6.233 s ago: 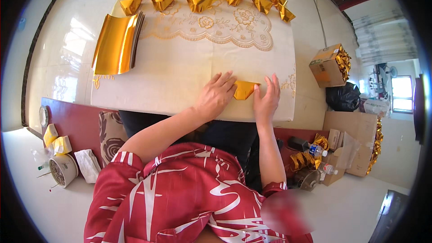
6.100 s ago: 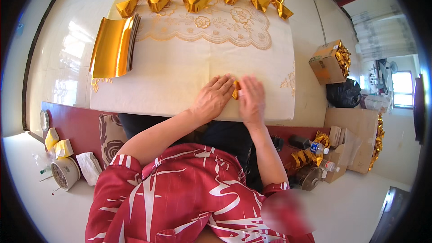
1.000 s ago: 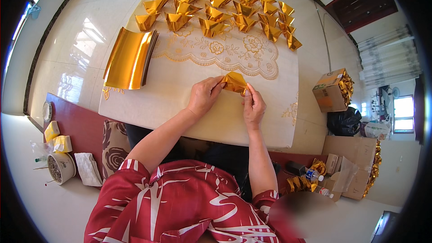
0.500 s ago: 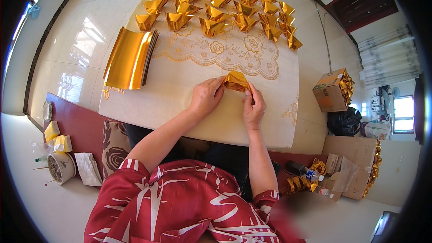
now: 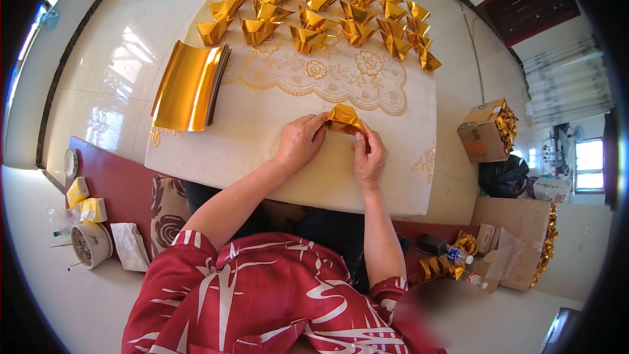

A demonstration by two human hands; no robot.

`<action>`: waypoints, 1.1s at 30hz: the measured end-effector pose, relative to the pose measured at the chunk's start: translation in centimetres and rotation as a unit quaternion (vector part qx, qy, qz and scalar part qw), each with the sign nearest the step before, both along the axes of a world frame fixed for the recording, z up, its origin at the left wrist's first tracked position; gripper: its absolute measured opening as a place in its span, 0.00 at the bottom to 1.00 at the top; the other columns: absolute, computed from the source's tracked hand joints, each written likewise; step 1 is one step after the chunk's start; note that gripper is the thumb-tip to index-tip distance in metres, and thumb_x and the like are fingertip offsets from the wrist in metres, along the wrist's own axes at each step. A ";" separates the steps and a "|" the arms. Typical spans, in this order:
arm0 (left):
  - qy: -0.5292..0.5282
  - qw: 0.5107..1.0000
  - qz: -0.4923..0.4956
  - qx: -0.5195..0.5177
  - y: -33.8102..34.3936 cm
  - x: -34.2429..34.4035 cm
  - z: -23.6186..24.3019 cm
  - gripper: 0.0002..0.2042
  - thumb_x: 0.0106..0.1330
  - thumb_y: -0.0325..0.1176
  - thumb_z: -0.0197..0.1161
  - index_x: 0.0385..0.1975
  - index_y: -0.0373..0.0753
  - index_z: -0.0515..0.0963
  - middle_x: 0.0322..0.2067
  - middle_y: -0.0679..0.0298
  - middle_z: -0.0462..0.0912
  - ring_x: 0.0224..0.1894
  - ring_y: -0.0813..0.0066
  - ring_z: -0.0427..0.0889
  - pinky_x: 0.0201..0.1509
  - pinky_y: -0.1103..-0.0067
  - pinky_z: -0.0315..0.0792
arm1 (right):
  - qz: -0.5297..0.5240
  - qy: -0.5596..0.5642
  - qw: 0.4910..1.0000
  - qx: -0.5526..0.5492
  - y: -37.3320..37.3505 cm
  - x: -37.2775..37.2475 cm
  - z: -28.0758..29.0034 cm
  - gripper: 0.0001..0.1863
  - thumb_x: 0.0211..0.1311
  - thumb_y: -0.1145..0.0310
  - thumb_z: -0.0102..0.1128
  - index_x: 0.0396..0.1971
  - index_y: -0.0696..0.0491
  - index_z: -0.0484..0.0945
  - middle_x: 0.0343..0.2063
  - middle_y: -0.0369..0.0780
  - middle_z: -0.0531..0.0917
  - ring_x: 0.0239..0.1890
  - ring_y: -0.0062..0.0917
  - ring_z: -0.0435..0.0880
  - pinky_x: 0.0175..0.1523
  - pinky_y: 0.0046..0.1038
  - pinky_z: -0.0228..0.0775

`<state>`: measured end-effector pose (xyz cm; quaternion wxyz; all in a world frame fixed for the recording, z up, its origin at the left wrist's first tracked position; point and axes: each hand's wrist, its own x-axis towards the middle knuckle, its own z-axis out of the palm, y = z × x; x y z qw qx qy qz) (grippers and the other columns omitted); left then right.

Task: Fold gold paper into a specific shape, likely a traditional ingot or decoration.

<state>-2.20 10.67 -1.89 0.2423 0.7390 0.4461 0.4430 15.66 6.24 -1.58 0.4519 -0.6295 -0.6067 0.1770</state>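
Between my two hands is a partly folded piece of shiny gold foil paper (image 5: pixel 344 118), held just above the tablecloth. My left hand (image 5: pixel 303 142) pinches its left end with thumb and fingers. At its right end, my right hand (image 5: pixel 371 155) grips the edge between thumb and fingertips. A curved stack of gold foil sheets (image 5: pixel 187 86) lies to the left on the table. Across the far side stand rows of several folded gold foil ingots (image 5: pixel 309 39), boat-shaped with pointed ends.
A cream tablecloth (image 5: pixel 288 187) with gold floral embroidery covers the table. Right of it, a cardboard box (image 5: pixel 481 134) of gold pieces stands beside a black bag (image 5: pixel 503 177). A larger carton (image 5: pixel 517 213) and bottles are at lower right. A pot (image 5: pixel 92 246) stands at lower left.
Both hands keep their hold on the foil paper in nearly the same place. Its top looks slightly rounder, and the whole view has shifted very slightly.
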 end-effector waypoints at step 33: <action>-0.005 1.000 0.007 0.002 0.0 0.3 -0.1 0.13 0.60 0.25 0.61 0.46 0.36 0.78 0.31 0.55 0.82 0.34 0.55 0.82 0.38 0.66 0.77 | -0.015 0.009 1.000 0.017 -0.1 -0.5 0.2 0.15 0.69 0.73 0.53 0.52 0.59 0.78 0.30 0.41 0.81 0.24 0.24 0.80 0.32 0.25 0.73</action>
